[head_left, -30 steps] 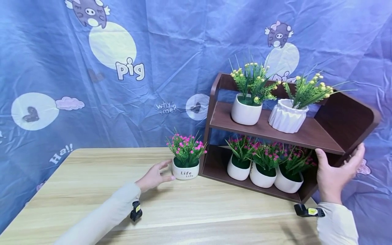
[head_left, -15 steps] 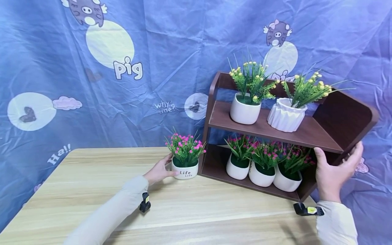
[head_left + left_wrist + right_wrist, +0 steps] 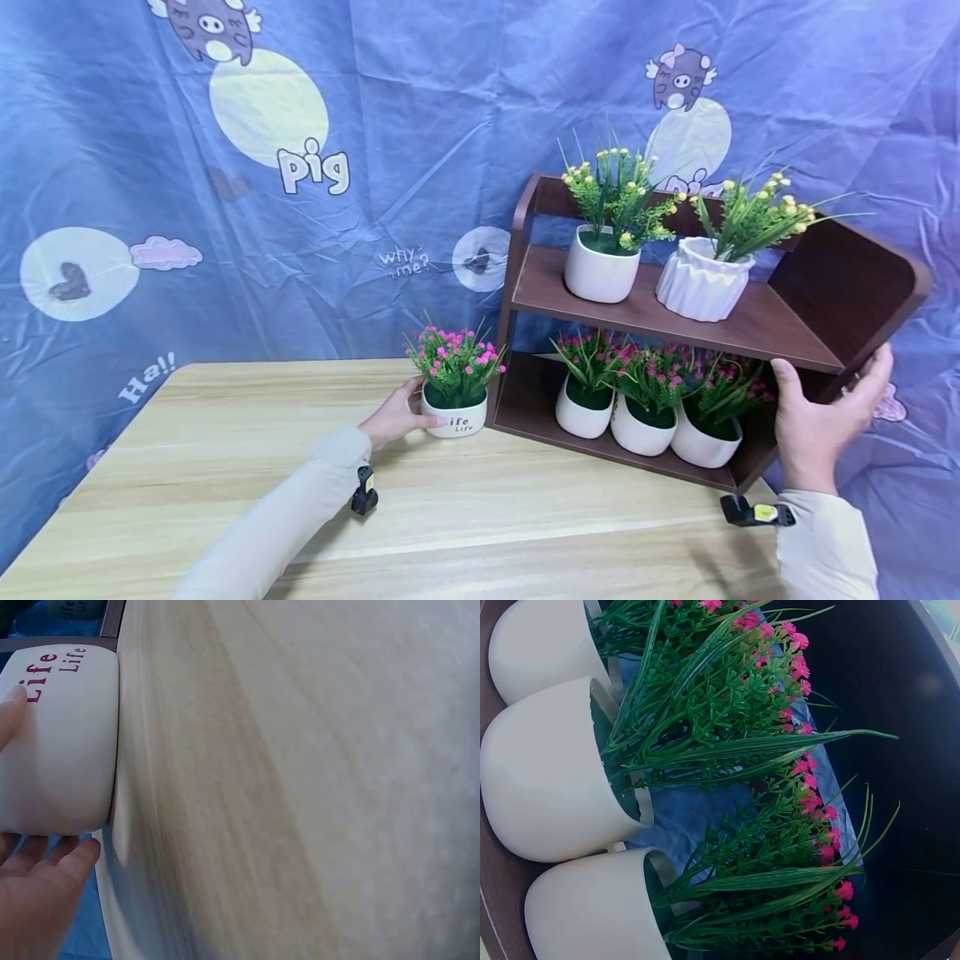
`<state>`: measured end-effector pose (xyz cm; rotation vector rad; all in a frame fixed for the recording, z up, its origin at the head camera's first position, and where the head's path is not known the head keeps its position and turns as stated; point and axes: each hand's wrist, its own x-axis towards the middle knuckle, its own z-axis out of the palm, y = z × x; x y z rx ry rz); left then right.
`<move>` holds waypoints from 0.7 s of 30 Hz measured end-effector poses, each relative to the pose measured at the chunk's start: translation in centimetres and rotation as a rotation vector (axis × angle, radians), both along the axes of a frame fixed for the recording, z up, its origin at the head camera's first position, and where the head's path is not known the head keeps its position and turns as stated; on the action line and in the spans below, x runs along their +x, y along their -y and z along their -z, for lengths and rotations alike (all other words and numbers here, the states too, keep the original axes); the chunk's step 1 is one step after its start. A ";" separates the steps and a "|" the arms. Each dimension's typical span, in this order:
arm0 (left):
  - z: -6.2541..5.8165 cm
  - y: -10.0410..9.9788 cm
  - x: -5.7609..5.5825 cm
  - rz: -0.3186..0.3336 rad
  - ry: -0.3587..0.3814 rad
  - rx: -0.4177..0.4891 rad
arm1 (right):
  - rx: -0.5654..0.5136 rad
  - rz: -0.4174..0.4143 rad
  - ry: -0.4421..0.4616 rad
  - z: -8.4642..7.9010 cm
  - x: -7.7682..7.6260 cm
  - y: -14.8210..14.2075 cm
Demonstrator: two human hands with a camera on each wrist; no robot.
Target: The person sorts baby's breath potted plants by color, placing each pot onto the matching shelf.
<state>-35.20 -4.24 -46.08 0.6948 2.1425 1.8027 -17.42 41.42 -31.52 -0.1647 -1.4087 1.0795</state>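
On the table, against the left side of a dark brown two-tier shelf (image 3: 780,329), stands a white pot (image 3: 454,417) of pink artificial flowers, lettered "Life". My left hand (image 3: 393,417) holds this pot from its left, thumb on the lettered front; in the left wrist view the fingers (image 3: 75,859) reach along the side of the white pot (image 3: 67,757). My right hand (image 3: 821,429) grips the shelf's right side panel, thumb at the front edge and fingers on the outer face. In the right wrist view white pots (image 3: 547,780) of pink flowers fill the lower tier.
The upper tier bears a smooth white pot (image 3: 602,271) and a pleated white pot (image 3: 703,283), both with yellow flowers. Three pink-flowered pots (image 3: 643,433) stand below. Behind the wood-grain table (image 3: 480,525) hangs a blue printed cloth (image 3: 420,150).
My left hand has moved right, from just beside the Life pot to holding it with the thumb across its front. The right hand and the shelf stay in place.
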 end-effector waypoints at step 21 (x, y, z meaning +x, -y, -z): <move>-0.1 -0.2 0.6 -0.065 -0.044 -0.058 | 0.014 -0.002 0.002 -0.3 0.3 0.7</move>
